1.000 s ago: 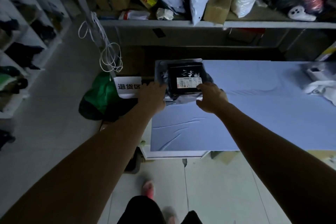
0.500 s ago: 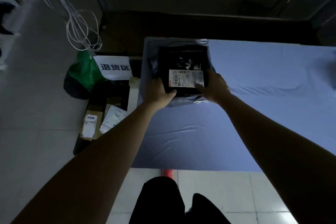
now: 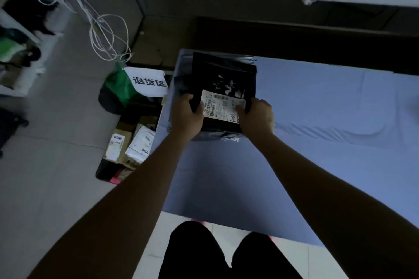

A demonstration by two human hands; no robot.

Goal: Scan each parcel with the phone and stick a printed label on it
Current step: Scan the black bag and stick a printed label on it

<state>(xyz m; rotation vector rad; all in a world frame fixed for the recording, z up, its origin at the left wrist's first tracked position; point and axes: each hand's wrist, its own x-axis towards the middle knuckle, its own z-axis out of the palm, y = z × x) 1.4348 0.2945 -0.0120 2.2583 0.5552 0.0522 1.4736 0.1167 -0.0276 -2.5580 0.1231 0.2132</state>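
Left hand [image 3: 187, 118] and right hand [image 3: 257, 118] each grip the parcel [image 3: 226, 75] at its near end. Long axis extends away from both hands; label [image 3: 223, 106] faces up between them.

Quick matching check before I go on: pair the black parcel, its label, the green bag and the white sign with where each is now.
1 black parcel
2 label
3 green bag
4 white sign

A on the floor, left of the table
B on the parcel's top face
C between bag and table
D gripped by left hand and right hand

Pairs: 1-D, 2-B, 3-A, 4-C
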